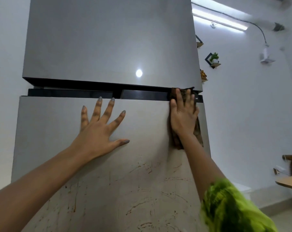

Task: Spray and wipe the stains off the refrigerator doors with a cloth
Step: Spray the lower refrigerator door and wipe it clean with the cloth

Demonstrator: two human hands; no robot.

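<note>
Refrigerator doors: two, upper door (108, 39) and lower door (61, 148), a dark handle strip between them, filling the middle of the view. One cloth (198, 131), brown, lay flat on the top right corner of the lower door, its top edge reaching the strip. Right hand (183, 118) pressed it there, fingers straight and flat, not curled round it. Left hand (98, 131) was spread wide, palm on the lower door to the left of the cloth, holding nothing, likely bracing.

Step judged: wiping, at the top of the lower door. Reddish-brown stains (141, 168), many thin streaks, too many to count, sat lower on that door, below both hands. Upper door looked clean. Next move called for dragging the cloth down over the streaks with firm pressure.

Spray bottle: none in view. Hands: two.
</note>
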